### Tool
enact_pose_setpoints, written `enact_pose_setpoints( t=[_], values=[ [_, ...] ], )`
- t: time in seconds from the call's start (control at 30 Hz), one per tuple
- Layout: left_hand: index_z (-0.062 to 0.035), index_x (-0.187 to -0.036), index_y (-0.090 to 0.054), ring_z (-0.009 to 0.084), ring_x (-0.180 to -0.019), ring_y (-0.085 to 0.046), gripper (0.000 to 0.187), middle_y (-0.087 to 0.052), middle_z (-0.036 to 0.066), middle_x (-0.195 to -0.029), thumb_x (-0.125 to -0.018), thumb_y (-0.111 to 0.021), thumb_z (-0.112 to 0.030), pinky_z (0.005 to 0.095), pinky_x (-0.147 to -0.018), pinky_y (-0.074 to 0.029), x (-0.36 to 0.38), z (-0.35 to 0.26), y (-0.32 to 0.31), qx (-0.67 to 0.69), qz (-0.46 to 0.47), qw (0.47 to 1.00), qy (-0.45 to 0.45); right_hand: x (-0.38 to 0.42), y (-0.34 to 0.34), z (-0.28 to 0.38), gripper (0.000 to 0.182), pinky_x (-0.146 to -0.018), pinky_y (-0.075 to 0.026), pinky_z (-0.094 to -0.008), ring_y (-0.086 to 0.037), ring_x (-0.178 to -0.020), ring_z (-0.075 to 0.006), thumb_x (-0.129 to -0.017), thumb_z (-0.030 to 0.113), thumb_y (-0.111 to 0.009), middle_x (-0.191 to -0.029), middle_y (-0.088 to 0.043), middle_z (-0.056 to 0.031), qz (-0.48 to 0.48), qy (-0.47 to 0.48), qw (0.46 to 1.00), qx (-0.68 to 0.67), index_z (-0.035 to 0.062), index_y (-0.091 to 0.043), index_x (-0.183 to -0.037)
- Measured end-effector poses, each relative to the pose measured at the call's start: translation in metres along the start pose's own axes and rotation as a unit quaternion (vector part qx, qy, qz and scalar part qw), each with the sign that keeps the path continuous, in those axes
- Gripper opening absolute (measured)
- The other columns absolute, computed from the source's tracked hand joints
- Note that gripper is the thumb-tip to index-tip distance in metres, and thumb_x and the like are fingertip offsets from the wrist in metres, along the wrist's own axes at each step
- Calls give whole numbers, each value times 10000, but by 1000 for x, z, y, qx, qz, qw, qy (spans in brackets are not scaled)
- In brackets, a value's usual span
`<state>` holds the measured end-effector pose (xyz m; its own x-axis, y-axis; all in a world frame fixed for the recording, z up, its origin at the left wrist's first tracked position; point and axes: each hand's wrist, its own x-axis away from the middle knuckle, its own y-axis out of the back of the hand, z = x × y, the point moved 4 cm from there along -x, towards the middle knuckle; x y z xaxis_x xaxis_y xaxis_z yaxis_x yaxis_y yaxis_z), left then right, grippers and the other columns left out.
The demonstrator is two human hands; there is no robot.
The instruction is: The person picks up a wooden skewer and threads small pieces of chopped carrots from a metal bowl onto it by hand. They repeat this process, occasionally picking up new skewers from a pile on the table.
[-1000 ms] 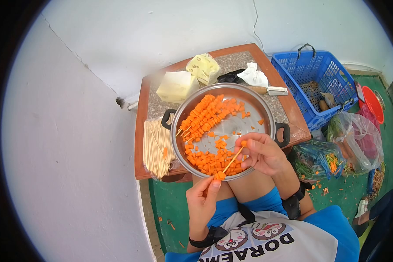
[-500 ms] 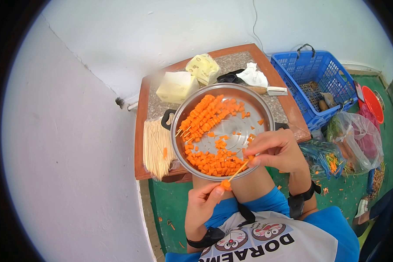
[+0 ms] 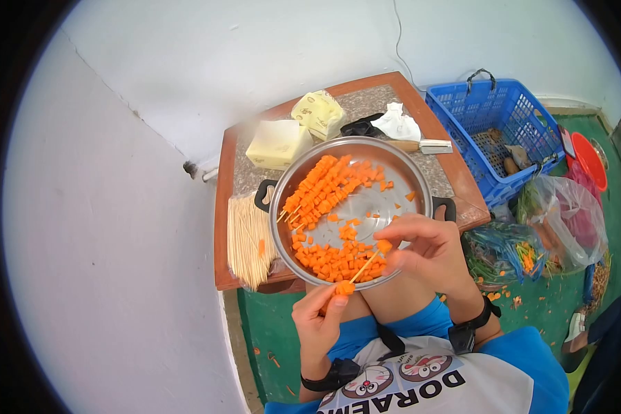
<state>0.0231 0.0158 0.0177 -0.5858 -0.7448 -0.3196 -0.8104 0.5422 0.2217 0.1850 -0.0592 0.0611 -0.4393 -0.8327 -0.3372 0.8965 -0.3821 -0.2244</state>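
My left hand (image 3: 316, 323) is closed around the lower end of a bamboo skewer (image 3: 366, 268), with carrot chunks (image 3: 345, 288) threaded by its fingers. At the skewer's upper tip, my right hand (image 3: 429, 254) pinches a carrot piece (image 3: 384, 245) between thumb and fingers. Both hands are over the near rim of a wide steel pot (image 3: 386, 207) with black handles. Inside it, loose carrot cubes (image 3: 324, 259) gather on the near side, and several filled carrot skewers (image 3: 317, 186) lie stacked at the left.
Bare bamboo skewers (image 3: 247, 238) lie in a bundle left of the pot. Behind it on the table (image 3: 459, 169) are tissue packs (image 3: 278, 145) and a peeler (image 3: 435, 146). A blue crate (image 3: 486, 131) and plastic bags (image 3: 566, 221) stand right. Another person's leg (image 3: 604, 321) shows at lower right.
Both hands have shifted slightly left with the skewer. The carrot piece in my right hand now shows more clearly at the skewer's tip.
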Motion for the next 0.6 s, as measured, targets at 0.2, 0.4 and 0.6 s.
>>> enact_pose_setpoints(
  t=[0.2, 0.4, 0.6],
  values=[
    [72, -807, -566, 54, -486, -394, 203, -514, 44, -609, -740, -577, -119, 178, -412, -283, 1, 2, -1, 25, 15, 999, 18, 0, 0, -6, 218, -517, -500, -208, -554, -661, -122, -721, -26, -553, -843, -551, -117, 34, -23, 997, -72, -44, -551, -939],
    [59, -815, -574, 79, -478, -412, 185, -513, 59, -600, -714, -586, -96, 188, -413, -290, -1, -4, -1, -29, 16, 998, -49, 3, -2, -5, 198, -481, -495, -202, -560, -637, -119, -718, -25, -547, -852, -554, -122, 37, -34, 992, -117, -54, -554, -914],
    [69, -791, -573, 91, -493, -407, 286, -468, 51, -574, -735, -582, -211, 202, -427, -279, -1, -8, -2, -40, -34, 996, -78, 4, -9, 2, 250, -471, -484, -188, -544, -611, -102, -706, -29, -549, -808, -543, -91, 5, -55, 989, -137, -45, -545, -956]
  ],
)
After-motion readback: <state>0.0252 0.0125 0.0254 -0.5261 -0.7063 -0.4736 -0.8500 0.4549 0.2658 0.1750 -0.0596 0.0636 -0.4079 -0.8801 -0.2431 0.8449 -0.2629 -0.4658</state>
